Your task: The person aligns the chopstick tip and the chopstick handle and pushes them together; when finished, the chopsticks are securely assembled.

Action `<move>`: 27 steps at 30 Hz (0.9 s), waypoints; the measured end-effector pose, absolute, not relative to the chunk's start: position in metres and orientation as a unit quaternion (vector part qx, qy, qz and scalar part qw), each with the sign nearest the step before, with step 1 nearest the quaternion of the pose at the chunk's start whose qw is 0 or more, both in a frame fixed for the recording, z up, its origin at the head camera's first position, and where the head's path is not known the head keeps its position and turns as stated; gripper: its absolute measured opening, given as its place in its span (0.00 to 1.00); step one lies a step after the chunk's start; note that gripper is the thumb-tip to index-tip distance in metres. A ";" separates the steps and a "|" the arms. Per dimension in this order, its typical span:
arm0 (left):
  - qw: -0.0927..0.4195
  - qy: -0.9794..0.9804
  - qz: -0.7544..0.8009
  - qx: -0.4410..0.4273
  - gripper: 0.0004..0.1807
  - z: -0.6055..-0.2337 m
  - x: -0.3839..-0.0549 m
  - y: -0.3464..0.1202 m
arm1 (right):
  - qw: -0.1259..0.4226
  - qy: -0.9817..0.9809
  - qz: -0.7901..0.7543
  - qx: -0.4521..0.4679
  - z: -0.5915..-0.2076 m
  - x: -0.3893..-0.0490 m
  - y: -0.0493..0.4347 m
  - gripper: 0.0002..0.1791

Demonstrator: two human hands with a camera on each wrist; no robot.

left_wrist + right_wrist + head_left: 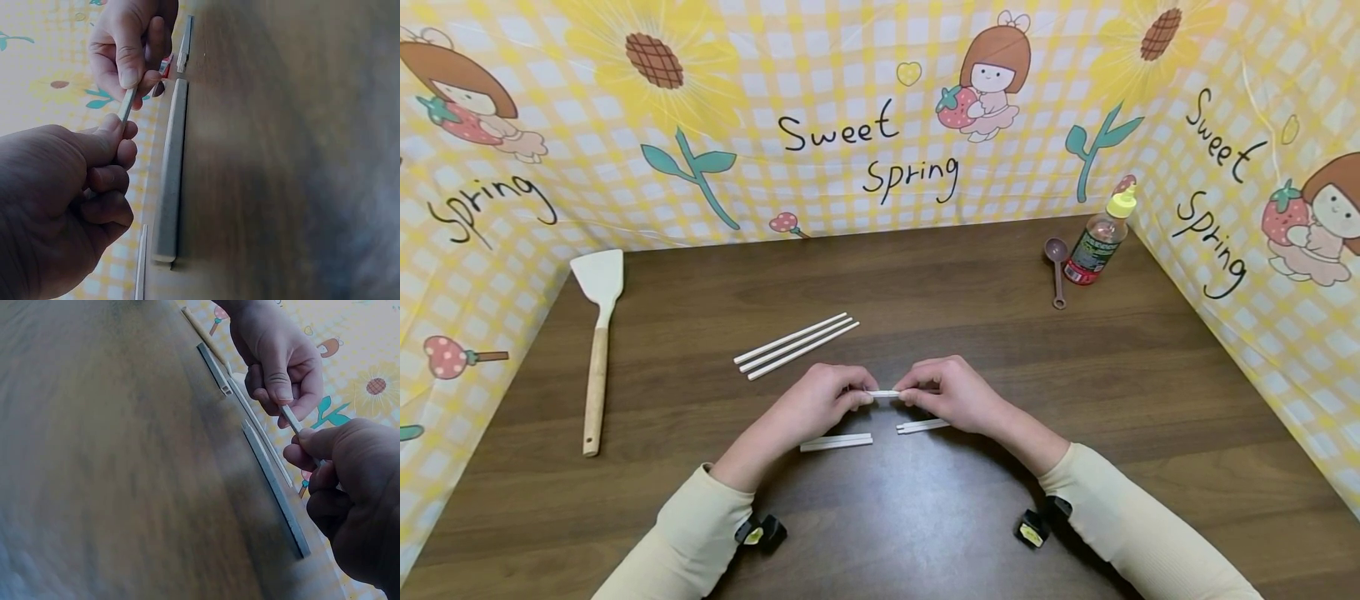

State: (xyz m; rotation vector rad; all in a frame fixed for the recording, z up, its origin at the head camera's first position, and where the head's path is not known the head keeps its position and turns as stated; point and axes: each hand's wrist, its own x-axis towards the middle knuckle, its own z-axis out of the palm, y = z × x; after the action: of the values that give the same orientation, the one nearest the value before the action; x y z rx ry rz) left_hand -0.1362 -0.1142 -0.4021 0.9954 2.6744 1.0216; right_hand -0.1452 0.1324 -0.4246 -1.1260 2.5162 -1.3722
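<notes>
White stick [886, 393] over the wooden table [955, 300], and I see fingers clamped on it from both sides: left hand [831, 402] pinching, right hand [953, 393] pinching, a short span bare between. I'd call this partway: left short pieces [838, 440] and right short pieces [925, 426] lie nearer me, while three long sticks [796, 344] beyond look untouched. My head view gives that whole layout; the right wrist view adds a jagged tip [245, 426] on the right short pieces. Whether the held stick is cracked, I can't tell.
</notes>
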 end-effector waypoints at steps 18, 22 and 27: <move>0.029 0.886 0.347 0.306 0.02 -0.408 -0.136 -0.110 | 0.022 0.823 -0.440 -0.359 -0.426 -0.151 0.136 0.04; 0.021 0.883 0.352 0.311 0.03 -0.408 -0.137 -0.112 | 0.018 0.824 -0.442 -0.353 -0.427 -0.151 0.136 0.05; 0.014 0.881 0.357 0.310 0.06 -0.407 -0.138 -0.116 | 0.013 0.827 -0.446 -0.342 -0.426 -0.151 0.135 0.05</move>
State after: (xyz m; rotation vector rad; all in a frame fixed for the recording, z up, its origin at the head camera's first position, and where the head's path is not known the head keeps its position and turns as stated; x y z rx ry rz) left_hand -0.1378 -0.1155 -0.4071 0.9649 2.7446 1.1107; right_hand -0.1506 0.1354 -0.4257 -1.0665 2.5753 -1.3906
